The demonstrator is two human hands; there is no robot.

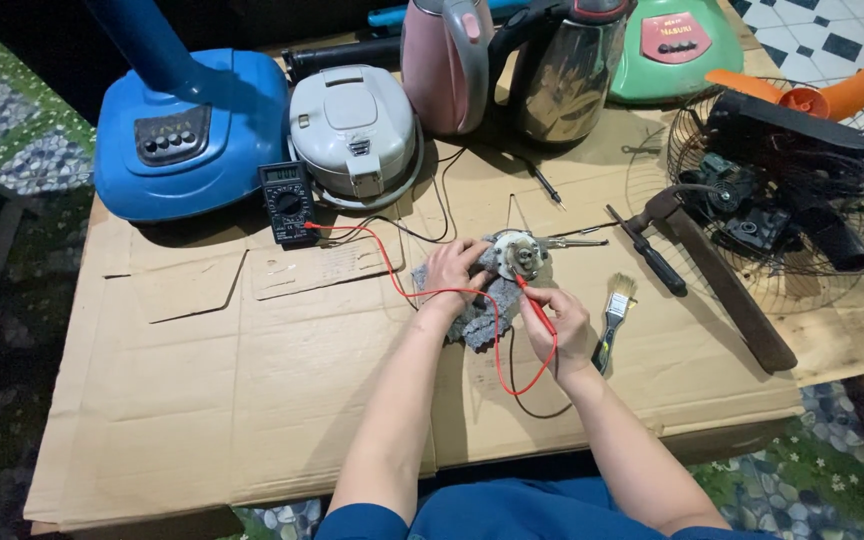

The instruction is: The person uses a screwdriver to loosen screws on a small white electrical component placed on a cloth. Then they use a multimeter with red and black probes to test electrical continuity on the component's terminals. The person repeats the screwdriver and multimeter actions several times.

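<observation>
We are pinching the red probe (535,306) in our right hand (560,328), fingers closed narrowly on its shaft, while our left hand (449,276) is gripping the small round motor part (519,255) over the grey rag (480,312) at mid-table. Doing this well, we judge, means keeping the tip steady on one contact and the part still. The probe's long axis is running from lower right to upper left, tip toward the part. Beyond, its red lead (392,268) is trailing to the multimeter (287,202).
</observation>
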